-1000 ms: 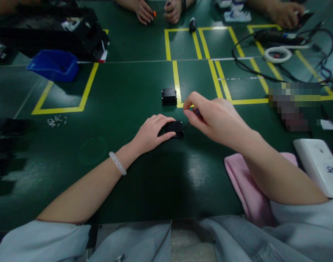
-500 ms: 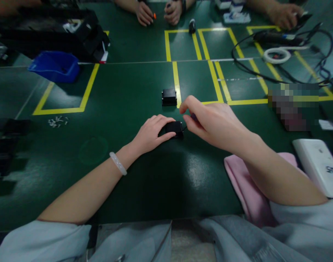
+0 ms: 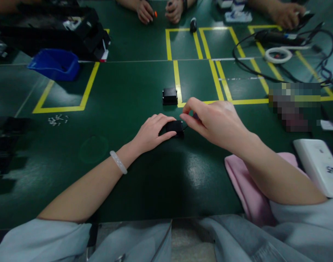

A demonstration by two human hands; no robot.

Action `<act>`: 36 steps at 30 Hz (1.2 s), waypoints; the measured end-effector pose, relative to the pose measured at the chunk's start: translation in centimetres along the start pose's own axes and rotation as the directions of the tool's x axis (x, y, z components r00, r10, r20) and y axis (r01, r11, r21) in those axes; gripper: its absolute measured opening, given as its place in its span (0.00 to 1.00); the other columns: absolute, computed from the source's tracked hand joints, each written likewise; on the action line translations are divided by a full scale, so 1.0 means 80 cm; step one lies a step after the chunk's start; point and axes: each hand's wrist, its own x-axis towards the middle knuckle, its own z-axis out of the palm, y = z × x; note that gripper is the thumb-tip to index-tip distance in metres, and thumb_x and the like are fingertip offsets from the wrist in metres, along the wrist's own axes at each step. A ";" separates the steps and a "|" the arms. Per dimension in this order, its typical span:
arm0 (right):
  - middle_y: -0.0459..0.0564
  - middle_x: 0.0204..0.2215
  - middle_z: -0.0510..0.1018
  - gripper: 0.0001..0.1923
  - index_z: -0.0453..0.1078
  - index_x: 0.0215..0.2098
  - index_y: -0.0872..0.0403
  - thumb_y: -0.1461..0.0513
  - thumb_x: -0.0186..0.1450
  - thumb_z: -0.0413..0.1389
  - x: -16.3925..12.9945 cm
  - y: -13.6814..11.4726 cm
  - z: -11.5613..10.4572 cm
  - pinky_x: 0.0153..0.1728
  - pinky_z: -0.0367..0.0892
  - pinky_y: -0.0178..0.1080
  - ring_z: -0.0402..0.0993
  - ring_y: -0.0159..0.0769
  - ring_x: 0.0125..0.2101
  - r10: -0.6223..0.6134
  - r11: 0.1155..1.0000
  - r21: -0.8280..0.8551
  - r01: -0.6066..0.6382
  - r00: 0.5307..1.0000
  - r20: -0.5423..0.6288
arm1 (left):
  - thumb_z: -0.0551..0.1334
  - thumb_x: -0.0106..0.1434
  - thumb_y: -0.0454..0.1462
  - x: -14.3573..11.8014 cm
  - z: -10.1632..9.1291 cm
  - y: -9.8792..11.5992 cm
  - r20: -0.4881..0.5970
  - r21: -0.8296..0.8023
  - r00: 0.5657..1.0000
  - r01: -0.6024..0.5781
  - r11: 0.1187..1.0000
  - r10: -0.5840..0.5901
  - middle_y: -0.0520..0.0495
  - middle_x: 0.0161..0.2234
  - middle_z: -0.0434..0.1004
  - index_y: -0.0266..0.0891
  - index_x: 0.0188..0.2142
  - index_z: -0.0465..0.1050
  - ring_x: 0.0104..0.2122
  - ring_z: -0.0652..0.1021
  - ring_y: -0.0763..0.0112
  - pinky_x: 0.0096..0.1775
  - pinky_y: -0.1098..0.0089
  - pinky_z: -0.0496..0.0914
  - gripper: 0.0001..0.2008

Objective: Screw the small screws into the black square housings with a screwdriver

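A small black box (image 3: 174,126) lies on the green table in front of me. My left hand (image 3: 155,133) is closed around its left end, thumb on the near side and fingers on the far side. Just right of the box, my right hand (image 3: 207,116) pinches what looks like a small screwdriver (image 3: 185,127). Its thin dark shaft reaches the box's right end, where a bit of shiny metal shows; the handle is mostly hidden in my fingers. A second black box (image 3: 170,96), with small metal screws at its sides, sits just beyond.
Loose screws (image 3: 58,120) are scattered at left, below a blue bin (image 3: 55,64). At right lie a pink cloth (image 3: 244,182) under my forearm, a white device (image 3: 316,165) and coiled black cables (image 3: 237,60). Across the table are co-workers' hands (image 3: 174,11).
The thumb and index finger of my right hand have shifted against each other around the screwdriver. My left hand and both boxes stay in place.
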 end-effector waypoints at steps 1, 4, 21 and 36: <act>0.45 0.22 0.74 0.15 0.68 0.42 0.54 0.55 0.70 0.44 0.000 0.000 0.000 0.24 0.48 0.35 0.64 0.31 0.21 -0.003 1.000 0.001 0.003 1.000 0.000 | 0.52 0.68 0.52 0.000 0.000 0.000 0.000 0.001 1.000 0.000 1.000 0.000 0.44 0.47 0.71 0.40 0.53 0.65 0.45 0.70 0.61 0.48 0.62 0.63 0.23; 0.45 0.24 0.74 0.14 0.66 0.45 0.54 0.57 0.70 0.43 0.000 0.000 -0.001 0.25 0.49 0.34 0.65 0.30 0.22 -0.014 0.999 0.034 0.013 1.000 0.014 | 0.52 0.68 0.52 0.000 0.000 0.000 -0.001 0.006 1.000 -0.002 1.000 0.002 0.44 0.48 0.71 0.40 0.53 0.65 0.46 0.70 0.60 0.49 0.61 0.63 0.23; 0.44 0.22 0.74 0.14 0.66 0.44 0.54 0.56 0.70 0.44 0.001 -0.001 0.003 0.25 0.49 0.34 0.67 0.31 0.21 0.025 0.999 0.036 -0.024 0.999 -0.020 | 0.52 0.68 0.52 0.001 -0.001 0.000 -0.001 0.003 1.000 -0.001 1.000 0.001 0.43 0.48 0.71 0.39 0.53 0.65 0.46 0.70 0.60 0.49 0.61 0.64 0.23; 0.45 0.26 0.76 0.13 0.63 0.47 0.55 0.59 0.69 0.42 0.000 -0.003 0.001 0.25 0.51 0.35 0.68 0.31 0.23 0.004 0.998 0.060 -0.004 1.000 0.001 | 0.52 0.68 0.52 0.000 -0.001 0.001 0.003 0.003 1.000 -0.001 1.000 0.001 0.43 0.49 0.71 0.39 0.54 0.65 0.46 0.70 0.59 0.49 0.60 0.63 0.23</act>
